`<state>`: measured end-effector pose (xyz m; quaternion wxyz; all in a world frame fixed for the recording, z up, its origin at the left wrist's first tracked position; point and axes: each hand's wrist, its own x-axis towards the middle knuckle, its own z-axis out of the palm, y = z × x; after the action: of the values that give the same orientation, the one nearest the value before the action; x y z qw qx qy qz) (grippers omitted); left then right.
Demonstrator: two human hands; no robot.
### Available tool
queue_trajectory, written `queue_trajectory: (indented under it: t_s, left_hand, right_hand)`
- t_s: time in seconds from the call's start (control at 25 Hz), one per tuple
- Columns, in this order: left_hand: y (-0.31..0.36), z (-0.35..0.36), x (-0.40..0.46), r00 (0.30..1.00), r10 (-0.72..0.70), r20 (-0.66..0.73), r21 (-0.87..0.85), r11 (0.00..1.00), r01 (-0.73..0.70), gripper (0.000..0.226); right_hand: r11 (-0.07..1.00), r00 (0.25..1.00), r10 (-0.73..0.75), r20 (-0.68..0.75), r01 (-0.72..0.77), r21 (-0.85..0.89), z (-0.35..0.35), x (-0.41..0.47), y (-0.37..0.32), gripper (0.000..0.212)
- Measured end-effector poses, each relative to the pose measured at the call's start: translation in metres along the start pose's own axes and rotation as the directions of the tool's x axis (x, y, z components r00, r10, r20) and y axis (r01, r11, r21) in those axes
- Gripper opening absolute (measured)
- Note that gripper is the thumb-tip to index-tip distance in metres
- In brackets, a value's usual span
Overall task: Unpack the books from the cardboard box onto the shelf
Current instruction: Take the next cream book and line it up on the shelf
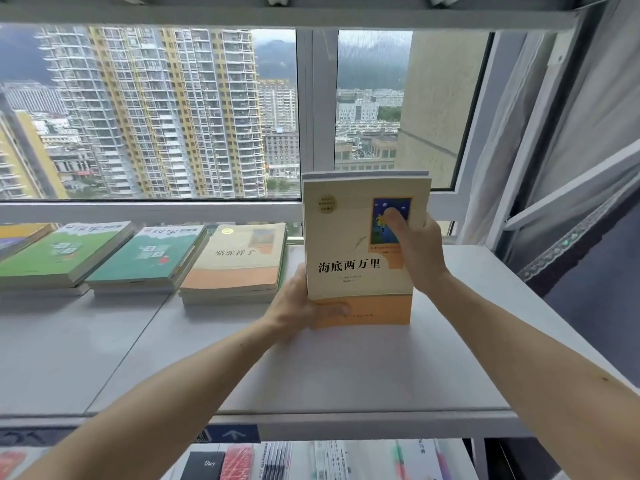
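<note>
A stack of cream-and-orange books stands tilted toward me on the white shelf, its bottom edge resting on the surface. My left hand grips the stack's lower left corner, thumb on the orange band. My right hand holds the right edge, thumb pressed on the cover's blue picture. To the left lie three flat piles: a cream-and-orange one, a teal one and a green one. The cardboard box is out of view.
A window frame rises behind the shelf, with an open sash and grey curtain at the right. A lower shelf level holds notebooks and pen packs. Another board runs overhead.
</note>
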<state>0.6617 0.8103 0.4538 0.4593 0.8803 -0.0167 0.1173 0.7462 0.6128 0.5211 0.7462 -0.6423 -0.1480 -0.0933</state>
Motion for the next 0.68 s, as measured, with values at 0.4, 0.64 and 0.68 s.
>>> queue_trajectory:
  t_s: [0.4, 0.64, 0.68]
  left_hand:
    - [0.02, -0.018, 0.044, 0.92, -0.379, 0.097, 0.284, 0.897, 0.34, 0.082]
    - [0.032, -0.019, 0.064, 0.871, -0.488, 0.062, 0.477, 0.781, 0.404, 0.084]
    - [0.035, -0.021, 0.064, 0.878, -0.474, 0.073, 0.516, 0.771, 0.373, 0.073]
  right_hand:
    - [0.794, 0.827, 0.556, -0.084, -0.558, -0.24, 0.039, 0.087, 0.042, 0.064]
    - [0.634, 0.702, 0.713, 0.007, -0.64, -0.433, 0.059, 0.114, 0.072, 0.041]
    - [0.625, 0.705, 0.709, 0.008, -0.624, -0.469, 0.062, 0.118, 0.076, 0.042]
